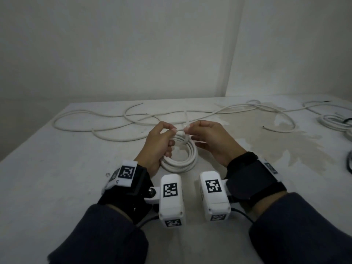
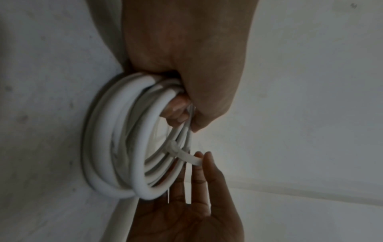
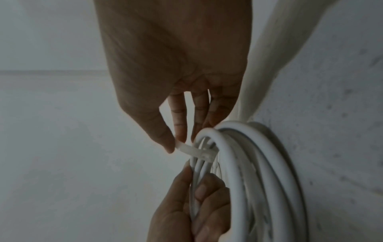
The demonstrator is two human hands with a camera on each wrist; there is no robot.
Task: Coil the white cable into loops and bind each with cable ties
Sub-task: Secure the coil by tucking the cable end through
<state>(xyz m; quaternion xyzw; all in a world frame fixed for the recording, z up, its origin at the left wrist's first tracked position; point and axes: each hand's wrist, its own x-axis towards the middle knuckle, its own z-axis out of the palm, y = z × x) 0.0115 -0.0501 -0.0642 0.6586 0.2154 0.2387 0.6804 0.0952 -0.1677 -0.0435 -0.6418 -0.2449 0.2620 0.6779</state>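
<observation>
A coil of white cable (image 1: 182,162) lies on the white table (image 1: 66,168) between my wrists, its far side lifted. My left hand (image 1: 172,130) grips several strands of the coil (image 2: 116,147) between thumb and fingers. A translucent white cable tie (image 1: 185,138) is wrapped round those strands, and its tail points up and away. My right hand (image 1: 187,128) pinches the cable tie (image 3: 186,148) between thumb and forefinger, just beside the tie's head (image 3: 206,156); the other fingers are straight. The same tie (image 2: 182,153) shows in the left wrist view.
Loose white cable (image 1: 114,119) snakes across the back of the table. A second bundle of white cable (image 1: 333,121) lies at the far right, with a dark cable (image 1: 349,161) at the right edge. Stains (image 1: 285,134) mark the table's right half. Walls stand behind.
</observation>
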